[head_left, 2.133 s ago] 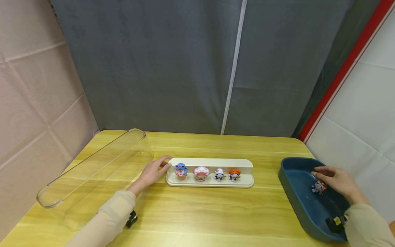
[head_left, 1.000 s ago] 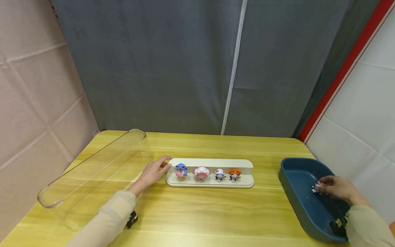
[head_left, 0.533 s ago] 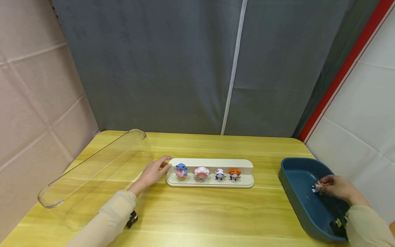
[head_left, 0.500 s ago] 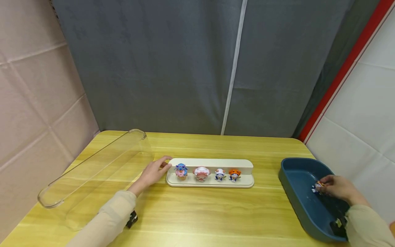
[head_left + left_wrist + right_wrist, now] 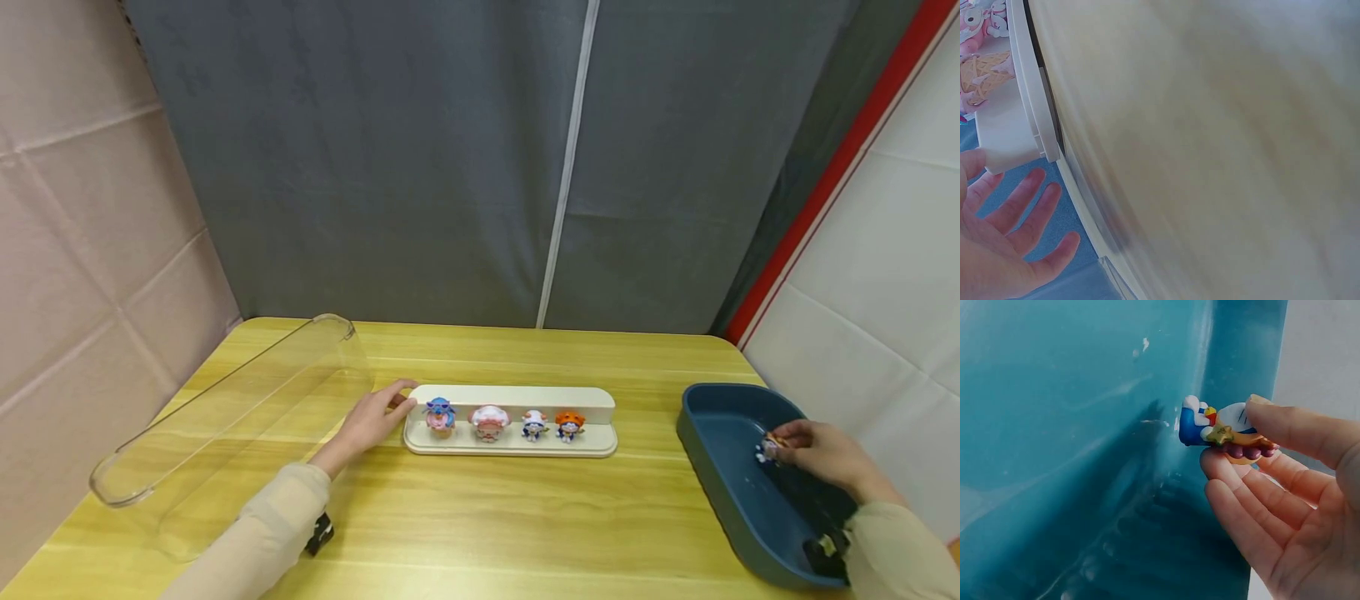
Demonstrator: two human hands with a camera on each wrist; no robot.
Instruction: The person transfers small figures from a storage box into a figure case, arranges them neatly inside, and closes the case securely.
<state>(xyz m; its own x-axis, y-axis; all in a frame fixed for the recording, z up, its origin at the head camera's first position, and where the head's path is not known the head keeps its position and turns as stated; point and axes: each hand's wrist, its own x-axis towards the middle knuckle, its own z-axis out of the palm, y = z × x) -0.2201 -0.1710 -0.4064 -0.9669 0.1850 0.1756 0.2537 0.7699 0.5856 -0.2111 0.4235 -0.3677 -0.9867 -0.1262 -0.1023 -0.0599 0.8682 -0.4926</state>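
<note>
My right hand [image 5: 828, 457] is inside the dark blue bin. Its thumb and fingers pinch a small figurine [image 5: 1229, 428] with blue-and-white feet, a yellow star and an orange-purple part; the fingers cover some of it. In the right wrist view the figurine is tipped on its side. My left hand [image 5: 372, 419] rests at the left end of a cream display base [image 5: 510, 448], fingers loosely extended and thumb at the corner [image 5: 1007, 134]. Standing in a row on that base are a blue-and-pink figurine [image 5: 440, 418], a white-and-pink one [image 5: 489, 423], a small white one [image 5: 534, 425] and an orange-hatted one [image 5: 570, 427].
A long transparent cover [image 5: 240, 417] lies at the left of the wooden table [image 5: 525, 525], beside my left forearm. The blue bin [image 5: 708, 483] has raised walls and stands at the right edge, near a white panel [image 5: 885, 333]. A grey curtain [image 5: 375, 167] hangs behind.
My right hand came down onto the figurine lying in the bin and took hold of it; the figurine has now shifted slightly up in the head view. My left hand stays put.
</note>
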